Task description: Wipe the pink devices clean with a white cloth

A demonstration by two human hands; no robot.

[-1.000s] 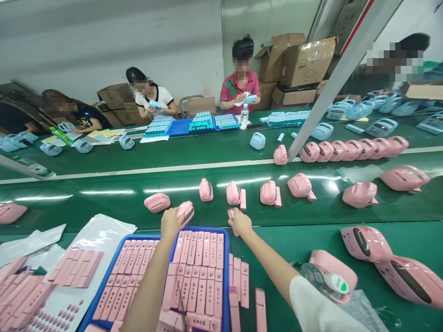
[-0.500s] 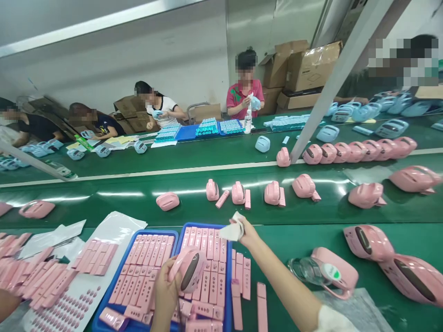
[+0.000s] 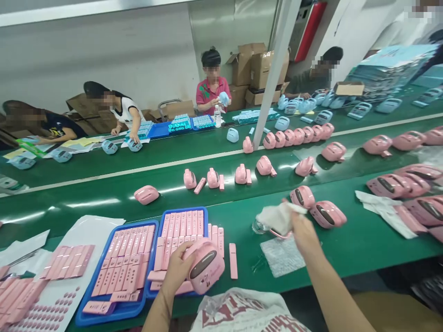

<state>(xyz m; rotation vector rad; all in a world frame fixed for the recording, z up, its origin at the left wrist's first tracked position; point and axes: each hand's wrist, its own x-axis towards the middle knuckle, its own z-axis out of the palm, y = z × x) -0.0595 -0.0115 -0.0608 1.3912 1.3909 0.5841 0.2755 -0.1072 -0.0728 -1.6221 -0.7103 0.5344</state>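
Pink strips [image 3: 14, 295] at eight o'clock cut off by the left edge; clear bottle [image 3: 258, 227] half hidden behind white cloth [image 3: 278, 216]; printed bag [image 3: 249, 313] at six o'clock clipped below.

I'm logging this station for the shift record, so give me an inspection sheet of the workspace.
Surface: green bench beside a green conveyor belt.
Job's things: pink device in left hand; white cloth in right hand.
Clutter: two blue trays of pink strips, loose pink strips, pink units, plastic film.
Hands: both closed on their items.
Cables: nothing seen.
Surroundings: seated people across the belt, blue units, cardboard boxes.
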